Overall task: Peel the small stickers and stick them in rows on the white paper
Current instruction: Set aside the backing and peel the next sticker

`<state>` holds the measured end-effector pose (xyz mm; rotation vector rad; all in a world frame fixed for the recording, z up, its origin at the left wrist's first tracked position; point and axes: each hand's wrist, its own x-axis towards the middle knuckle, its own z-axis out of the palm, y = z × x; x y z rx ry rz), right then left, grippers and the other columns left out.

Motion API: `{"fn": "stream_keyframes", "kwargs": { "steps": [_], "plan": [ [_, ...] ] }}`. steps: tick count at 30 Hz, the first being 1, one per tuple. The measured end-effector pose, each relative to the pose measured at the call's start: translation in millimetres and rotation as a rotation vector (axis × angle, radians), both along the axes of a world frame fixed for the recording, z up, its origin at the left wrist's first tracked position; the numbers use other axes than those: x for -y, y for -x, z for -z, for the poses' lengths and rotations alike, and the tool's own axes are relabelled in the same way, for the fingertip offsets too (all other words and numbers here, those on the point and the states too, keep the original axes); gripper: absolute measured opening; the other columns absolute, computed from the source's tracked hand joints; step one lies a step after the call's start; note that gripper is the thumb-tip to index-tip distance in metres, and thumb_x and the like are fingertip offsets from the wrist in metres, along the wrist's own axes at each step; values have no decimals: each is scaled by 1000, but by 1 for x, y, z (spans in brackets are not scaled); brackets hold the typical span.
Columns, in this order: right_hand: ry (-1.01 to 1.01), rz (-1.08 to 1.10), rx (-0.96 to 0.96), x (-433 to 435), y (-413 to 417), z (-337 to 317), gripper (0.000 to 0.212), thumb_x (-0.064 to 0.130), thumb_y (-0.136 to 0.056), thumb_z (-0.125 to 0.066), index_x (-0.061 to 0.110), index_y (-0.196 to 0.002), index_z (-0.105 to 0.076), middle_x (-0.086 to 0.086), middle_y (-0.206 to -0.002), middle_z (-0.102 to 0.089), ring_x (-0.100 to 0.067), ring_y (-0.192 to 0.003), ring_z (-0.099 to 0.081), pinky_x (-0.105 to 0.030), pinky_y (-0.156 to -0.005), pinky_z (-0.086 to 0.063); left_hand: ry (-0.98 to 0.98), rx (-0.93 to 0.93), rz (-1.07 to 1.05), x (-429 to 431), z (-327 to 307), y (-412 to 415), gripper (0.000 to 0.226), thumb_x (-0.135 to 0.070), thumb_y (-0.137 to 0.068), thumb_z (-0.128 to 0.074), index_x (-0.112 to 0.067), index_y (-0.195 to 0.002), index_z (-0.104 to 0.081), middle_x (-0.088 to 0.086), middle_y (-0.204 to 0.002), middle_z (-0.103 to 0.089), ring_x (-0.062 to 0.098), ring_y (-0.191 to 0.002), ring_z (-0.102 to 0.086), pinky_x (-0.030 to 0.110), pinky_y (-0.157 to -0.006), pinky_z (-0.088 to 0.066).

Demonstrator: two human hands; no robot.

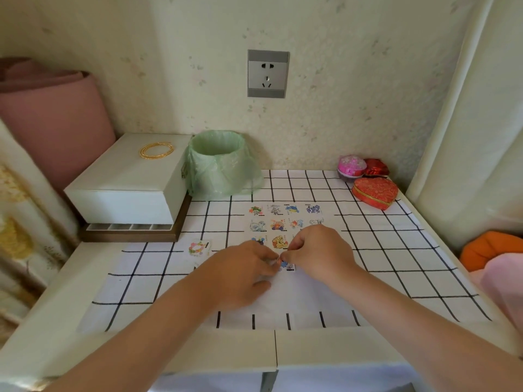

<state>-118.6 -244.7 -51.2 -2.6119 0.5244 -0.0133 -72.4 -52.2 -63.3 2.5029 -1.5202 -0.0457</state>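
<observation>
A white paper [300,295] lies on the checked tablecloth, with several small cartoon stickers [285,217] stuck on it in rows. My left hand [240,273] and my right hand [319,250] meet above the paper's middle. Both pinch one small sticker [283,263] between their fingertips. My hands hide part of the third row. A loose sticker with a ring of coloured beads [199,248] lies on the cloth to the left.
A small bin lined with a green bag [223,162] stands at the back. A white box [127,179] with a gold bangle on top sits at the left. Red and pink gift boxes [373,190] sit at the back right.
</observation>
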Motion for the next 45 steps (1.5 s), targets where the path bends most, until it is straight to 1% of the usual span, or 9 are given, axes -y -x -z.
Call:
{"fn": "stream_keyframes", "kwargs": {
  "steps": [6, 10, 15, 18, 22, 29, 35, 40, 45],
  "plan": [
    [291, -131, 201, 3, 18, 7, 47, 52, -82, -73, 28, -122, -63, 7, -110, -66, -18, -103, -64, -30, -77, -50, -88, 84, 7, -13, 24, 10, 59, -50, -101, -30, -13, -140, -55, 5, -145, -53, 27, -131, -53, 43, -111, -38],
    [559, -474, 445, 9, 29, 28, 24, 31, -80, -75, 21, -101, -75, 3, -104, -68, -24, -89, -64, -37, -67, -54, -81, 101, -23, -16, 32, 18, 70, -55, -103, -10, -14, -145, -49, 4, -151, -46, 21, -139, -43, 42, -115, -29],
    [639, -631, 355, 11, 46, 37, 41, 38, -94, -45, 20, -120, -71, 5, -125, -69, -19, -104, -63, -39, -83, -55, 19, -16, -63, -14, 29, 23, 88, -70, -88, 1, -21, -156, -27, -8, -161, -19, 8, -150, -13, 11, -115, 10],
    [550, -613, 268, 15, 54, 33, 48, 42, -97, -38, 24, -131, -65, 7, -138, -62, -16, -120, -60, -41, -92, -53, 39, 15, -76, -13, 26, 27, 89, -71, -89, 2, -21, -154, -34, -5, -160, -27, 11, -149, -23, 23, -119, 2],
    [336, -572, 144, 20, 55, 32, 55, 53, -99, -28, 36, -149, -43, 13, -159, -33, -9, -147, -30, -37, -115, -29, -37, 16, -121, -14, 25, 29, 80, -67, -90, -3, -29, -157, -23, -12, -164, -13, 6, -151, -10, 24, -121, -6],
    [521, -617, 265, 23, 53, 25, 43, 48, -91, -42, 33, -122, -68, 10, -126, -69, -9, -113, -65, -36, -96, -45, -72, 118, -130, -8, 19, 32, 72, -63, -94, -18, -25, -153, -33, -7, -161, -28, 13, -148, -24, 32, -118, -22],
    [572, -684, 242, 20, 57, 30, 54, 47, -96, -38, 18, -136, -61, 0, -146, -55, -17, -133, -52, -40, -105, -47, -107, 216, -136, -3, 24, 34, 70, -62, -99, -19, -17, -145, -47, 4, -149, -49, 23, -136, -48, 39, -106, -44],
    [497, -713, 221, 25, 61, 36, 62, 48, -101, -26, 17, -150, -46, 0, -156, -44, -13, -145, -39, -40, -116, -36, -138, 220, -107, -9, 24, 34, 75, -60, -100, -6, -16, -149, -43, 4, -156, -40, 20, -141, -42, 39, -110, -41],
    [297, -718, 184, 30, 60, 36, 70, 54, -95, -13, 27, -157, -31, 11, -164, -22, -2, -152, -14, -23, -118, -6, -121, 138, -78, -14, 26, 32, 84, -68, -92, 5, -21, -158, -14, -5, -164, -11, 14, -152, -10, 34, -121, -7]
  ]
}}
